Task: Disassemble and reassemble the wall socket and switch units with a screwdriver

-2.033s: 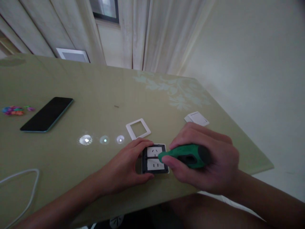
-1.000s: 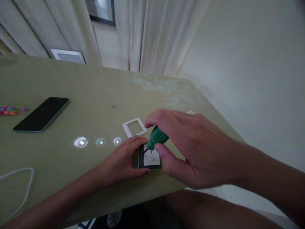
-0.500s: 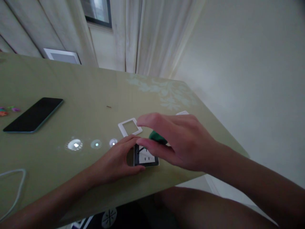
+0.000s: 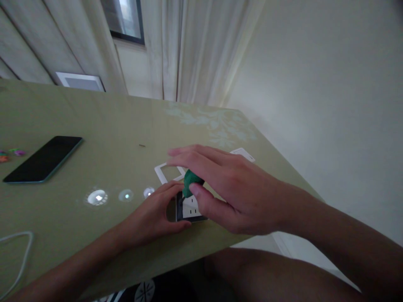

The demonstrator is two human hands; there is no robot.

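Near the table's front edge lies a wall socket point(image 4: 190, 207) with a white slotted face and a dark surround. My left hand point(image 4: 159, 209) grips it from the left, thumb at the near side and fingers at the far side. Over it, my right hand point(image 4: 231, 188) holds a green-handled screwdriver point(image 4: 192, 180) between thumb and fingers. Its dark shaft points down at the socket's left edge; the tip is too small to make out. Just beyond the left fingers is a white square frame point(image 4: 161, 174), partly covered by my hands.
A dark tablet point(image 4: 44, 159) lies at the left, beside small coloured pieces point(image 4: 12, 154). A white cable point(image 4: 27, 251) curves at the near left. One small screw-like piece point(image 4: 142, 145) is mid-table. Behind my right hand sits a white plate point(image 4: 244, 154).
My right hand has shifted a little left, and the screwdriver handle has swung left and more upright over the socket's left edge. My left hand keeps its hold.
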